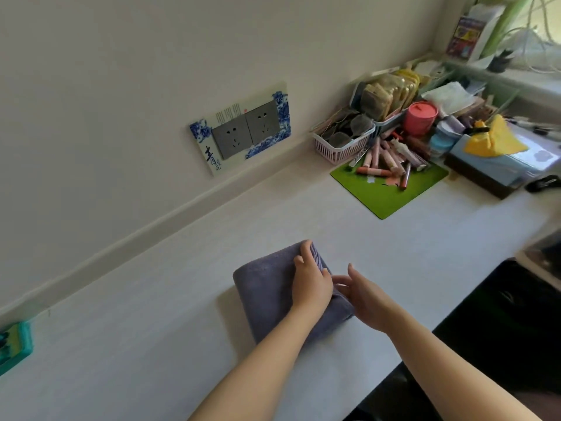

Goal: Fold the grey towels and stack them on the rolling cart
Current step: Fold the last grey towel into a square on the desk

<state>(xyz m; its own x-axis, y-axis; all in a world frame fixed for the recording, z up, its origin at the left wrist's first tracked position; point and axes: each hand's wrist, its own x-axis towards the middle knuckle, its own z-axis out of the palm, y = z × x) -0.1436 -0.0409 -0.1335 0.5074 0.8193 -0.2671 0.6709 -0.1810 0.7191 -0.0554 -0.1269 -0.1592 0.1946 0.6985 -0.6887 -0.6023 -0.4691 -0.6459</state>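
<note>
While the left hand (311, 284) presses flat on the folded grey towel (267, 287), the right hand (364, 302) touches its edge, fingers straight.

We have one view only, worn on the person's head, looking forward and down, tilted. It sits close over the white counter (394, 256), with the wall (121, 86) at far left.

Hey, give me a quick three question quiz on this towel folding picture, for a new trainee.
1. True or false: the grey towel lies folded on the white counter.
2. Which hand rests on top of the towel?
3. The green mat lies: A) under the towel B) far right by the baskets C) on the wall.

Key: 1 true. 2 the left hand; the right hand touches its side edge, fingers straight. 3 B.
</note>
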